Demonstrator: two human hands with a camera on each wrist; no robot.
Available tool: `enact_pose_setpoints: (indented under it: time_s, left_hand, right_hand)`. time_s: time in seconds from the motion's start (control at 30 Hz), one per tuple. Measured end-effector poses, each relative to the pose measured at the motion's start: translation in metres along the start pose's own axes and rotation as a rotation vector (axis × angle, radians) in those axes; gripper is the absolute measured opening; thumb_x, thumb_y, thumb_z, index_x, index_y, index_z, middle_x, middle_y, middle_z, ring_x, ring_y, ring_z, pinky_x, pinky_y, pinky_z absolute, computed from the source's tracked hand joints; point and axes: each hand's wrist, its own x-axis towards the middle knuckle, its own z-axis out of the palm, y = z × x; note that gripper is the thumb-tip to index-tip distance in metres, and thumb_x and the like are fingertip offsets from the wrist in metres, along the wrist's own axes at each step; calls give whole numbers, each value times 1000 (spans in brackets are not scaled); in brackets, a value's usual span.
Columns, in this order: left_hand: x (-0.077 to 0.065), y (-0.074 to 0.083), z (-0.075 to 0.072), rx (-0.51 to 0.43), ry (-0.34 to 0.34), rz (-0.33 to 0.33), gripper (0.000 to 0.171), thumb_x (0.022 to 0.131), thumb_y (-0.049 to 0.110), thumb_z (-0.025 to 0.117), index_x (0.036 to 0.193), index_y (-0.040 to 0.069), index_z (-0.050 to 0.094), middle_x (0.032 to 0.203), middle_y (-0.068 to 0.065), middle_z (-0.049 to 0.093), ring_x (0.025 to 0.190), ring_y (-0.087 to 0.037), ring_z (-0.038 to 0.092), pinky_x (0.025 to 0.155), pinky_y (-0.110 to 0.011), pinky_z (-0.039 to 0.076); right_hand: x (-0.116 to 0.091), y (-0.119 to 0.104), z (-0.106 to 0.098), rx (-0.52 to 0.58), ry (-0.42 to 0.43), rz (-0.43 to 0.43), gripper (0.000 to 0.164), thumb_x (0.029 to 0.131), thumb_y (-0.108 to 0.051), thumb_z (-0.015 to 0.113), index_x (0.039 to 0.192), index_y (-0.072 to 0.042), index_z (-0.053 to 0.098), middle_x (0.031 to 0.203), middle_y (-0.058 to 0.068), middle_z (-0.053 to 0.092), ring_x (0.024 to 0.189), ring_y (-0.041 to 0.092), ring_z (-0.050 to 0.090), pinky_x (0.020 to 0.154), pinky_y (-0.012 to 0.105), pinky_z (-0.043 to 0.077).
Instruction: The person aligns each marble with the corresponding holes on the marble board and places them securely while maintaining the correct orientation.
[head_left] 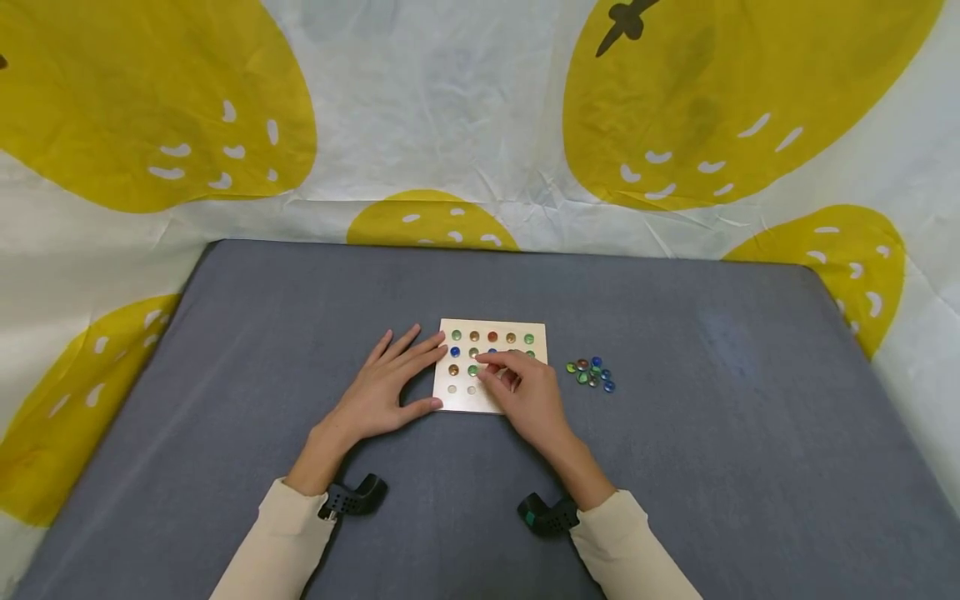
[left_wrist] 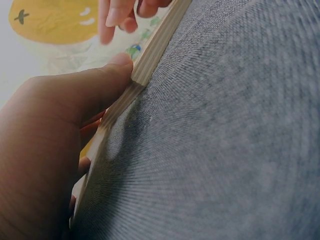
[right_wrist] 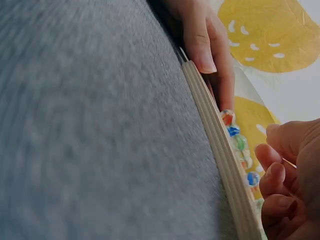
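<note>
A pale wooden board (head_left: 468,402) lies flat on the table, with rows of round hollows and coloured glass marbles in many of them. My left hand (head_left: 382,392) rests at its left side, fingers spread, with the fingertips and thumb (left_wrist: 120,65) at the board's edge. My right hand (head_left: 528,400) hovers over the board's right part and hides some of its hollows. Its thumb and index finger stand close together near a red marble (head_left: 492,367); I cannot tell whether they pinch a marble. The other right fingers (right_wrist: 272,180) are curled.
A loose cluster of several marbles (head_left: 582,377) lies on the grey cloth table (head_left: 712,433) right of the board. Two hollows (head_left: 452,389) in the front row at the left hold no marble. A white curtain with yellow shapes (head_left: 450,108) hangs behind the table.
</note>
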Motion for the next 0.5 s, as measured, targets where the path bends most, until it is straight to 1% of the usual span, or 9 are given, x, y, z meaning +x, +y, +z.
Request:
enact_pose_setpoints:
  time_s: [0.17, 0.23, 0.37, 0.5]
  left_hand:
    - [0, 1, -1, -4, -2, -8, 71, 91, 56, 56, 148, 17, 40, 154, 0, 32, 143, -29, 19, 115, -52, 5]
    - [0, 1, -1, -7, -3, -8, 71, 91, 57, 55, 148, 17, 40, 154, 0, 32, 143, -29, 19, 115, -51, 4]
    - [0, 1, -1, -13, 2, -4, 71, 91, 57, 55, 147, 16, 41, 153, -1, 32, 143, -30, 20, 114, -52, 5]
    - [0, 0, -1, -16, 11, 1, 71, 91, 56, 56, 147, 15, 42, 153, -2, 33, 142, -31, 20, 114, -53, 6]
  right_hand:
    - [1, -8, -9, -10, -27, -21, 16, 88, -12, 71, 104, -10, 74, 81, -4, 63, 59, 7, 50, 51, 23, 43]
    - [1, -11, -14, -12, -25, -23, 17, 88, -13, 72, 105, -11, 74, 82, -4, 63, 60, 7, 51, 51, 23, 43]
    - [1, -15, -28, -23, 14, -31, 18, 87, -13, 73, 104, -12, 74, 83, -5, 64, 62, 9, 53, 51, 24, 43]
    - [0, -14, -43, -36, 60, -44, 17, 86, -14, 74, 103, -12, 74, 83, -6, 64, 63, 8, 53, 50, 25, 41]
